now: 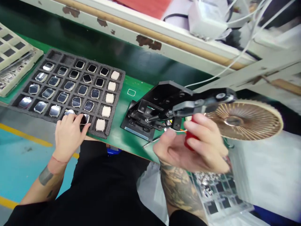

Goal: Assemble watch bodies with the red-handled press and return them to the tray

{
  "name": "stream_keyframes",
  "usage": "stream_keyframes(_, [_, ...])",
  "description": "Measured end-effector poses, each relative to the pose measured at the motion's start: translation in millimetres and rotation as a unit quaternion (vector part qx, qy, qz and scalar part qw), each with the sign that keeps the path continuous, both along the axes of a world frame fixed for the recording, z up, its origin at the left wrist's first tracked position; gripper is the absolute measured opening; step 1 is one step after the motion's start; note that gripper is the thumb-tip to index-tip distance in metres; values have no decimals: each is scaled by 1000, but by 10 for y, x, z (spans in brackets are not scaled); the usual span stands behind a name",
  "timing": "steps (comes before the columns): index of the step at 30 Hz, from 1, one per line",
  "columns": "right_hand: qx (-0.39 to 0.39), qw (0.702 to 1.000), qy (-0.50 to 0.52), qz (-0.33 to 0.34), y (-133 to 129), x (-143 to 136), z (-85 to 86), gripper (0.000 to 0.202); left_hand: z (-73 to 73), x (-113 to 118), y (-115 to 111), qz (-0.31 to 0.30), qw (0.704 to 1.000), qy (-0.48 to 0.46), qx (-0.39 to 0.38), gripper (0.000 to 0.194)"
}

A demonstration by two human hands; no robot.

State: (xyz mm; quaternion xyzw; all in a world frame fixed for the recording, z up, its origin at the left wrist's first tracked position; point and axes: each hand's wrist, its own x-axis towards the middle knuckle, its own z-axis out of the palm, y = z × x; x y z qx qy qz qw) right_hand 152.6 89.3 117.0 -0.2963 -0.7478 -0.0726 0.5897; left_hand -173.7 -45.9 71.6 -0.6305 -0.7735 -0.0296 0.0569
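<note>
My left hand (70,133) is over the front row of a grey foam tray (111,114), its fingers closed on a dark-screened watch case (85,118). Similar watch cases fill many compartments, and pale cases (106,111) line the right column. Fingers of my right hand (196,144) are wrapped round the red handle (191,138) of a black press (164,100). The press stands on the green table right of the tray. A thin white frame (131,92) lies between tray and press.
A fan (244,121) is right of the press. Clear trays (218,191) with small parts sit at lower right, and cream trays (16,59) at far left. A shelf (131,34) with a white box (207,18) and cables runs along the back.
</note>
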Motion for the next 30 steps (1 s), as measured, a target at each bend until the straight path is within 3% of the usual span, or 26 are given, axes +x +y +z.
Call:
stream_keyframes(3, [127,992,3,18,62,26,-10,44,59,29,63,-13,999,23,-30,40])
stream_keyframes(6, [118,990,57,-43,9,262,-21,43,34,-12,87,-23,999,17,-14,33])
stream_keyframes(7, [80,991,71,-79,-52,382,-62,37,2,-41,80,-21,1000,9,8,32])
stream_keyframes(9, [-66,988,23,-138,-221,641,-209,24,-78,-92,50,-20,997,-20,65,29])
stream_keyframes(12, [-238,939,-206,-136,-493,948,-528,31,-143,-50,1,0,976,-143,167,23])
stream_keyframes(14, [-274,893,-340,-109,-619,1050,-740,38,-111,108,-7,34,923,-308,230,20])
stream_keyframes(16, [-283,869,-397,-83,-690,1097,-906,38,-40,362,21,42,825,-516,226,22])
stream_keyframes(18, [-268,874,-402,-52,-732,1137,-1010,32,20,664,81,18,697,-704,138,29])
stream_keyframes(20, [-234,895,-379,-36,-778,1195,-1061,28,34,952,158,1,574,-818,28,43])
stream_keyframes(22, [-198,927,-315,-40,-847,1247,-1074,27,-3,1182,229,16,494,-868,-38,55])
stream_keyframes(24, [-187,961,-195,-65,-935,1240,-1064,25,-67,1342,276,43,457,-886,-69,57])
stream_keyframes(26, [-198,974,-41,-100,-1020,1136,-1044,22,-139,1443,297,54,441,-891,-90,59])
stream_keyframes(28, [-204,965,113,-121,-1086,944,-1022,27,-208,1505,303,46,443,-890,-97,65])
stream_keyframes(30, [-215,943,226,-114,-1129,714,-997,44,-274,1546,306,30,474,-875,-89,69])
